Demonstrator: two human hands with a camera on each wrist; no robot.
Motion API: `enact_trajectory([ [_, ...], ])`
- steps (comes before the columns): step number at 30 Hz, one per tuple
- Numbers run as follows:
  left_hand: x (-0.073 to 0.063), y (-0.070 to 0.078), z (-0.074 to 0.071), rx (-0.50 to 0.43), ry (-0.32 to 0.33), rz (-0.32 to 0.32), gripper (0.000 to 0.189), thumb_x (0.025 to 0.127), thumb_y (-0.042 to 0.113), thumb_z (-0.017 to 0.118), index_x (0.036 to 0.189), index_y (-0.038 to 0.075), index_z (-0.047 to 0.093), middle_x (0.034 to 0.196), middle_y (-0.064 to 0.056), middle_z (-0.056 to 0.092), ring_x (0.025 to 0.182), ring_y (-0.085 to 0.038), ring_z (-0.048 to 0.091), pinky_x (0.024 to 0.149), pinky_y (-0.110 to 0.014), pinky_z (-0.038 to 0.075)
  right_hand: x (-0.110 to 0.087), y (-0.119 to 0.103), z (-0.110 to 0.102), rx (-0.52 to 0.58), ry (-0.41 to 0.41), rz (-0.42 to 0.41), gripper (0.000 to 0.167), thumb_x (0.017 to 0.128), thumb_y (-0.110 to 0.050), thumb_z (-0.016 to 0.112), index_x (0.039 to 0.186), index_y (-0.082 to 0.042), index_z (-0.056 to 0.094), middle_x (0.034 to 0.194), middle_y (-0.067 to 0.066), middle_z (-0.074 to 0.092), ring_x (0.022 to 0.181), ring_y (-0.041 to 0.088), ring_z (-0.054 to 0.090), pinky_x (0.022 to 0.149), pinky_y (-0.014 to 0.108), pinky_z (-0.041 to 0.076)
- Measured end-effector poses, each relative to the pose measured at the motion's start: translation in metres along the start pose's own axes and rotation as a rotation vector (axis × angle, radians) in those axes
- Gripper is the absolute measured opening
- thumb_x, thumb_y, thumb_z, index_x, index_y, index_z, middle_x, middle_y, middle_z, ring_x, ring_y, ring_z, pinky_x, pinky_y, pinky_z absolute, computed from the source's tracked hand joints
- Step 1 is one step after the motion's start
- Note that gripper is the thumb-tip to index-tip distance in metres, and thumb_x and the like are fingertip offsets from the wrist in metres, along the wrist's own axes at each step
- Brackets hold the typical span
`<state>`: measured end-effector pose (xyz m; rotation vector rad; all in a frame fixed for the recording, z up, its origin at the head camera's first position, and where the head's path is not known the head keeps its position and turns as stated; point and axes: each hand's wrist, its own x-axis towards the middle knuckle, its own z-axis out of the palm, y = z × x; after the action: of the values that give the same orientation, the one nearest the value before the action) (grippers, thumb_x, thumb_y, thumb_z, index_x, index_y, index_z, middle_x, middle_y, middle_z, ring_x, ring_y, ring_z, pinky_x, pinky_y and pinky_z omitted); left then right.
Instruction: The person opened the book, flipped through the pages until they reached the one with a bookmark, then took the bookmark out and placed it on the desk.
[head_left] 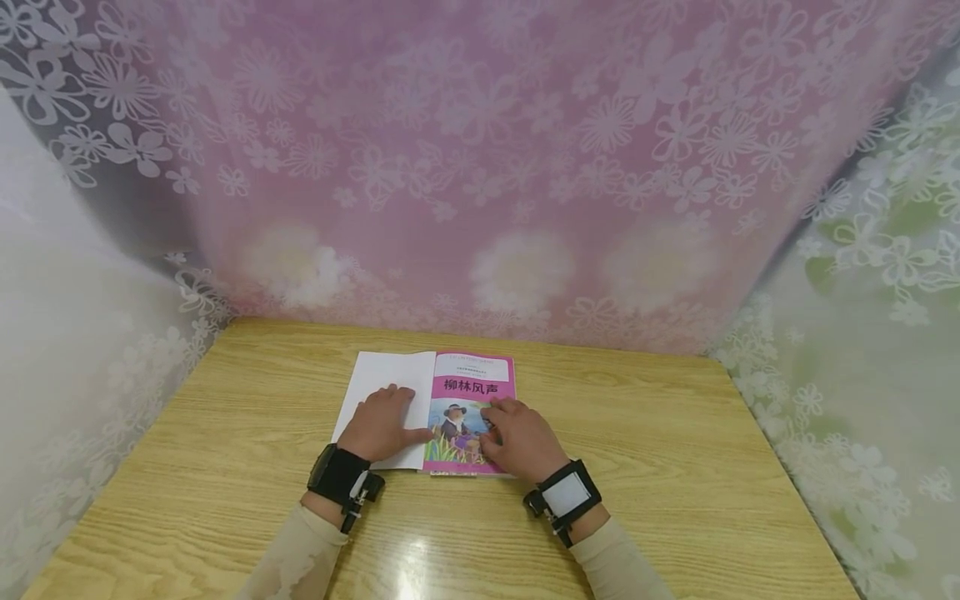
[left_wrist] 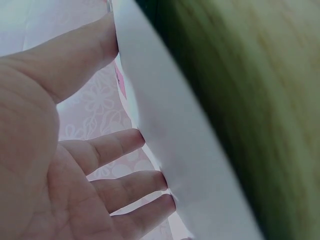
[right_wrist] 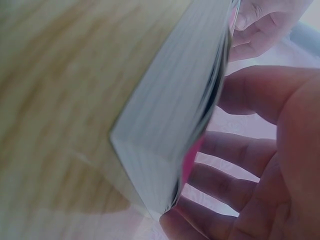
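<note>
A book lies open on the wooden table, with a blank white page (head_left: 390,371) on the left and a pink page with a picture (head_left: 459,427) and printed characters on the right. My left hand (head_left: 378,423) rests on the white page, thumb towards the fold. In the left wrist view its fingertips (left_wrist: 134,136) press on the white sheet, spread apart. Over the pink page's right side lies my right hand (head_left: 521,437), fingers slightly bent. The right wrist view has its thumb and fingertips touching the top page beside the thick page block (right_wrist: 155,125).
The wooden table (head_left: 637,417) extends around the book on all sides. Behind it hangs a pink curtain (head_left: 487,167) with white flowers, and pale flowered curtains (head_left: 862,333) stand at both sides. Each wrist wears a black strap (head_left: 573,496) with a small camera.
</note>
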<state>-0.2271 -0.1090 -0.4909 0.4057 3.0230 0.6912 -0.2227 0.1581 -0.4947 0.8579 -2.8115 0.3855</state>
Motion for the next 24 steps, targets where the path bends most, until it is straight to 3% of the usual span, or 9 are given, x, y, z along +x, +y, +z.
enact_trajectory([
  [12,-0.0007,0.002,-0.0008,-0.005,0.007,-0.005,0.079,0.085,0.051,0.083,0.14,-0.001,0.059,0.142,-0.029,0.057,0.131,-0.047,0.055,0.104,-0.066,0.044,-0.0007,0.0053,0.0016,0.01,0.01,-0.013,0.041,0.092,-0.027,0.074,0.124,-0.004,0.07,0.126,0.014,0.069,0.119,0.034,0.064,0.105,0.049,0.05],
  [18,-0.0011,0.0027,-0.0007,0.001,0.013,-0.006,0.079,0.085,0.053,0.082,0.14,0.0,0.06,0.139,-0.027,0.06,0.128,-0.046,0.057,0.102,-0.065,0.046,-0.0008,0.0058,0.0026,0.032,-0.004,0.009,0.047,0.093,-0.025,0.072,0.133,-0.003,0.065,0.131,0.015,0.066,0.123,0.037,0.061,0.108,0.051,0.048],
  [24,-0.0026,0.0079,-0.0017,-0.012,0.02,-0.029,0.077,0.095,0.06,0.065,0.14,-0.002,0.059,0.143,-0.029,0.056,0.133,-0.051,0.051,0.104,-0.072,0.04,0.0011,-0.002,-0.0021,0.125,-0.034,0.04,0.053,0.093,-0.027,0.073,0.135,0.001,0.059,0.12,0.015,0.068,0.115,0.032,0.062,0.105,0.052,0.048],
])
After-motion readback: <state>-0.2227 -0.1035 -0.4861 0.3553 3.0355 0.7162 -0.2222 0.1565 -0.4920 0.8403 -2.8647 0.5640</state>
